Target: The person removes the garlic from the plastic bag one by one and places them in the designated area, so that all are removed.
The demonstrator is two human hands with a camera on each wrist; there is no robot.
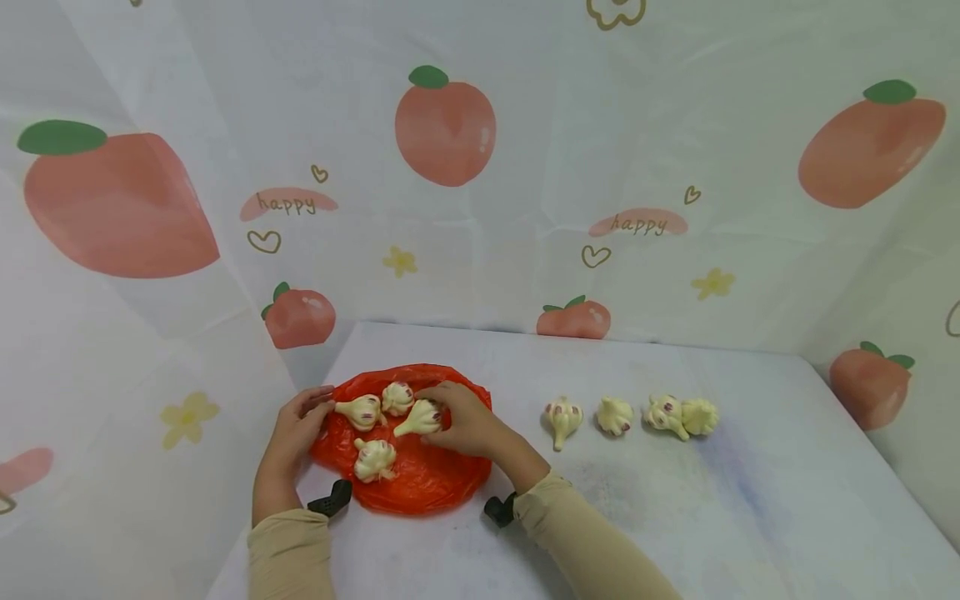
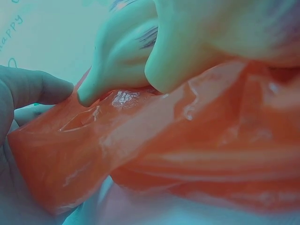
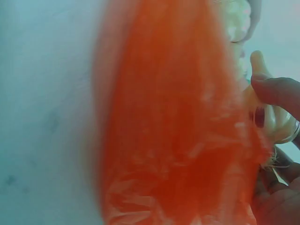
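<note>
A red plastic bag point(image 1: 442, 485) lies spread on the table, with several garlic bulbs on it. My left hand point(image 1: 294, 435) grips the bag's left edge; the left wrist view has the red film point(image 2: 51, 173) between thumb point(image 2: 40, 87) and fingers. Close by that thumb is the stem of a garlic bulb point(image 1: 362, 412). My right hand point(image 1: 471, 423) holds another garlic bulb point(image 1: 422, 417) over the bag, its stem pointing left. Thumb and fingers go round this bulb point(image 3: 269, 115) in the right wrist view. Two more bulbs, one behind point(image 1: 398, 397) and one in front point(image 1: 374, 460), rest on the bag.
To the right of the bag, a row of garlic bulbs lies on the white table point(image 1: 637, 517): a single bulb point(image 1: 563, 417), another point(image 1: 615, 415), then two touching point(image 1: 664, 412). A fruit-printed cloth point(image 1: 510, 250) hangs behind the table and along its sides.
</note>
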